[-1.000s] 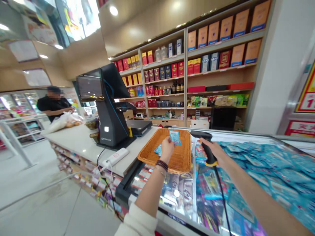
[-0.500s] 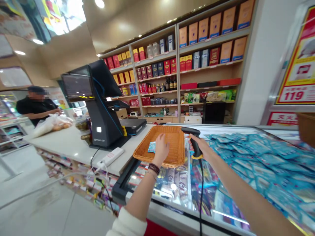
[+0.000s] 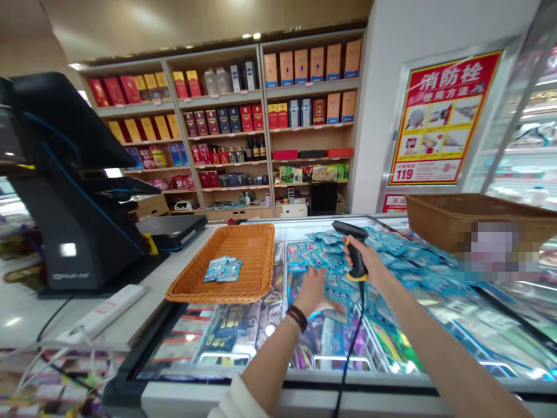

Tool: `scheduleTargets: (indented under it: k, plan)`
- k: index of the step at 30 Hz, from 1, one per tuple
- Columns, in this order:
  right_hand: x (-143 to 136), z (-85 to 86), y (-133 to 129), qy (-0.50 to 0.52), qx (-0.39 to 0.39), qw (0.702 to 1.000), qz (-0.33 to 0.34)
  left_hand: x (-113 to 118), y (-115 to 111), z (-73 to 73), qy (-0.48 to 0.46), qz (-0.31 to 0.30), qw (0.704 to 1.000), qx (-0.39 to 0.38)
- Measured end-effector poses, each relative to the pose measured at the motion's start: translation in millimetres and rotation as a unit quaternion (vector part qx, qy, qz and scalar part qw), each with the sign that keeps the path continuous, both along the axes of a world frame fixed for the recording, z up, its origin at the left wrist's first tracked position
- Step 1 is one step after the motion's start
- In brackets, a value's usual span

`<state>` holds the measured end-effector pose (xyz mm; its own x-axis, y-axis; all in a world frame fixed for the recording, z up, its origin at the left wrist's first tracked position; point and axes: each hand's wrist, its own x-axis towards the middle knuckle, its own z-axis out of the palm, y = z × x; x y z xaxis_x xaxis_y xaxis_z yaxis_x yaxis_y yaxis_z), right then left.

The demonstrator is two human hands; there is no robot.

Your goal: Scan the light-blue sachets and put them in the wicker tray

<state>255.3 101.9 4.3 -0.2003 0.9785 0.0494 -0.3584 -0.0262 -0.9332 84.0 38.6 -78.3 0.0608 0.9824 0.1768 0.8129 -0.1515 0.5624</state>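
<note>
Shelves [image 3: 311, 138] of boxes and bottles fill the upper left and middle of the frame, and a glass-topped freezer [image 3: 195, 397] stretches across the lower part. At the left edge a black cash register [image 3: 73, 232] stands on a white table [image 3: 161, 290]. A red and yellow poster [image 3: 444, 122] hangs on the wall at upper right, with a brown basket [image 3: 429, 223] below it at the right edge. Blue packets [image 3: 418, 267] lie in a wide heap on the freezer, right of the middle. Left of the middle, an orange basket [image 3: 252, 267] sits next to the table's edge. The left hand [image 3: 311, 293], near the middle, is released, fingers spread above the near left part of the heap; whether the fingertips touch it, I cannot tell. Just right of it, the right hand [image 3: 372, 267] grasps a black scanner [image 3: 357, 258] by its handle, its cord running down to the bottom edge. A few small packets [image 3: 223, 269] lie together inside the orange basket. Dark beads [image 3: 297, 318] circle the left wrist.
</note>
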Motion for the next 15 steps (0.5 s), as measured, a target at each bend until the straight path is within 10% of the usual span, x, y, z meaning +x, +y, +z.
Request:
scheduleTargets:
  k: [6, 15]
  plan:
    - [-25.3, -10.8, -5.8, 0.005, -0.007, 1.0, 0.007, -25.3, 24.5, -5.6, -0.169, 0.152, 0.972, 0.061]
    - [-63.1, -58.5, -15.2, -0.077, -0.026, 0.993, 0.084, -68.3, 54.8, -41.7, -0.478, 0.174, 0.843, 0.174]
